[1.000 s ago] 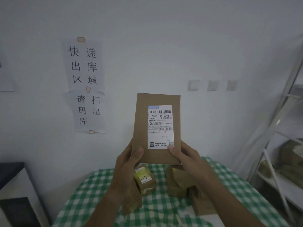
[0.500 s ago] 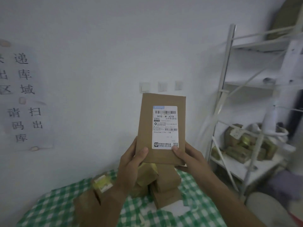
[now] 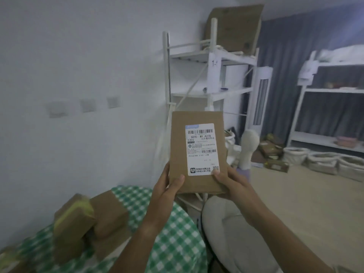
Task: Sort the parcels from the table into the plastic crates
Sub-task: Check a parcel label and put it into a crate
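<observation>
Both hands point(image 3: 167, 186) point(image 3: 234, 184) grip flat parcel point(image 3: 197, 154) upright | checked tablecloth point(image 3: 173, 233) bears boxes point(image 3: 88, 219) | white shelving point(image 3: 212, 75) behind

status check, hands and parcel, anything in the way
Left hand and right hand both grip the flat parcel, upright, label facing. More parcels on the checked table. Path clear.

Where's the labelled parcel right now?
Head view, centre: the labelled parcel is upright, gripped by left hand and right hand, before the white shelf.
</observation>
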